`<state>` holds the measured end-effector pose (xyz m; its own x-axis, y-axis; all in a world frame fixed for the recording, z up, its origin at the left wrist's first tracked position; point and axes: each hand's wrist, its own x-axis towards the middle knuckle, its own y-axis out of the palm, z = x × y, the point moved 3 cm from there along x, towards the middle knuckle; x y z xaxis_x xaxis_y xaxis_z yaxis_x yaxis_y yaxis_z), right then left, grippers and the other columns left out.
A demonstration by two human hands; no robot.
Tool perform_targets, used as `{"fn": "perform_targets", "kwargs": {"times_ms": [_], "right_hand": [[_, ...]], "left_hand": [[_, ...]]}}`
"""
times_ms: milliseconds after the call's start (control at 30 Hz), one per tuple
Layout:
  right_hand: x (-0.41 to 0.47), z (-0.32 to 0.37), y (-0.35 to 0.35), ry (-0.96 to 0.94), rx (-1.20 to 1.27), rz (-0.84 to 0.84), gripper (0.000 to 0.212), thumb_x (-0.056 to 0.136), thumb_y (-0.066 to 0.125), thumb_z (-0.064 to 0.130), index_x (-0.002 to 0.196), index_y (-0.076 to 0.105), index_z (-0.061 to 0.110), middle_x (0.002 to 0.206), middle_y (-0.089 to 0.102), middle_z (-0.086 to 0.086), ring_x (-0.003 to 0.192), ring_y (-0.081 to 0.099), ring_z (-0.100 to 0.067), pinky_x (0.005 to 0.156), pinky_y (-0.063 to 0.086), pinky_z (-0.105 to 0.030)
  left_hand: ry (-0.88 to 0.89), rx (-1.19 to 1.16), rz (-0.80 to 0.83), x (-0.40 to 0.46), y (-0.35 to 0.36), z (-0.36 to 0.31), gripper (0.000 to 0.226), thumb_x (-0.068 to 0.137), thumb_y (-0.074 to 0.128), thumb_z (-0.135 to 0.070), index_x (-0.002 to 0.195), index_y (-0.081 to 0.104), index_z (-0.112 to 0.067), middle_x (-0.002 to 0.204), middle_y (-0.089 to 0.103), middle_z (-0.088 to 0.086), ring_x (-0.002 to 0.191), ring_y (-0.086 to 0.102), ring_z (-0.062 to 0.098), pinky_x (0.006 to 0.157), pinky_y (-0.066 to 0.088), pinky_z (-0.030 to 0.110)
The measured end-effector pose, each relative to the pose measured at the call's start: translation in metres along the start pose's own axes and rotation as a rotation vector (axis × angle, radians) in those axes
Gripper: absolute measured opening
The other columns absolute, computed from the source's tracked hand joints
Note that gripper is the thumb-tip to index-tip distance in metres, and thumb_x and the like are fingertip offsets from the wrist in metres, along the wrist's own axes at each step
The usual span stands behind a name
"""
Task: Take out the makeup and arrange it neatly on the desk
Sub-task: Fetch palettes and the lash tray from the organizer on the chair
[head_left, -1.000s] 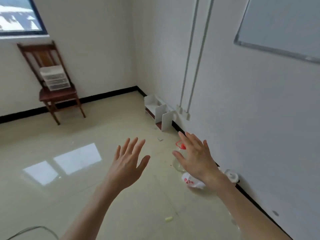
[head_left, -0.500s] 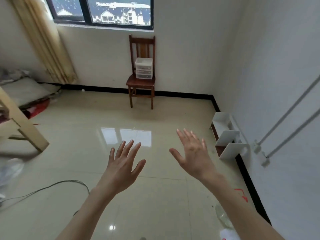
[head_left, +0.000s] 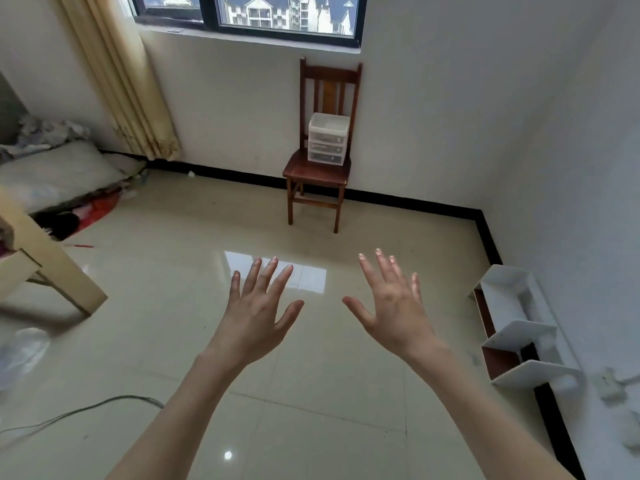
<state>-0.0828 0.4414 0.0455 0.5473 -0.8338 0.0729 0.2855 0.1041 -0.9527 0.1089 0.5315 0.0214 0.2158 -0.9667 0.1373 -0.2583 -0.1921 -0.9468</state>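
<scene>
A small white plastic drawer unit (head_left: 327, 138) with three translucent drawers stands on the seat of a wooden chair (head_left: 317, 174) against the far wall under the window. What the drawers hold cannot be made out. My left hand (head_left: 258, 313) and my right hand (head_left: 393, 306) are stretched out in front of me above the floor, fingers spread, both holding nothing and well short of the chair. A pale wooden desk (head_left: 38, 261) shows only a corner and leg at the left edge.
White shelf boards (head_left: 519, 327) lie against the right wall. A cable (head_left: 86, 408) runs across the floor at lower left. A mattress with clutter (head_left: 59, 174) and a beige curtain (head_left: 121, 77) fill the far left corner. Glossy tiled floor lies between me and the chair.
The view has swung left from the right wall to face the window, and the chair with the drawer unit now sits near the centre. Both hands stay spread and empty.
</scene>
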Motion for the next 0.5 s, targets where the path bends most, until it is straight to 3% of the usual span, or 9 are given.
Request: {"fn": "perform_targets", "kwargs": {"times_ms": [233, 500], "right_hand": [[0.138, -0.036, 0.022, 0.047, 0.028, 0.037, 0.073, 0.090, 0.038, 0.059, 0.149, 0.005, 0.032, 0.159, -0.001, 0.000, 0.145, -0.004, -0.017, 0.115, -0.003, -0.048], [0.340, -0.088, 0.032, 0.031, 0.026, 0.060, 0.072, 0.091, 0.039, 0.057, 0.149, 0.006, 0.030, 0.159, 0.000, -0.001, 0.145, -0.005, -0.018, 0.115, -0.003, -0.049]], "left_hand": [[-0.033, 0.000, 0.113, 0.124, 0.036, 0.036, 0.063, 0.092, 0.021, -0.055, 0.147, 0.002, -0.032, 0.157, -0.006, -0.005, 0.140, -0.022, 0.011, 0.112, -0.014, 0.040], [-0.062, -0.013, 0.079, 0.332, 0.053, 0.072, 0.064, 0.091, 0.020, -0.056, 0.148, 0.007, -0.030, 0.157, 0.001, -0.002, 0.143, -0.015, 0.015, 0.115, -0.008, 0.042]]}}
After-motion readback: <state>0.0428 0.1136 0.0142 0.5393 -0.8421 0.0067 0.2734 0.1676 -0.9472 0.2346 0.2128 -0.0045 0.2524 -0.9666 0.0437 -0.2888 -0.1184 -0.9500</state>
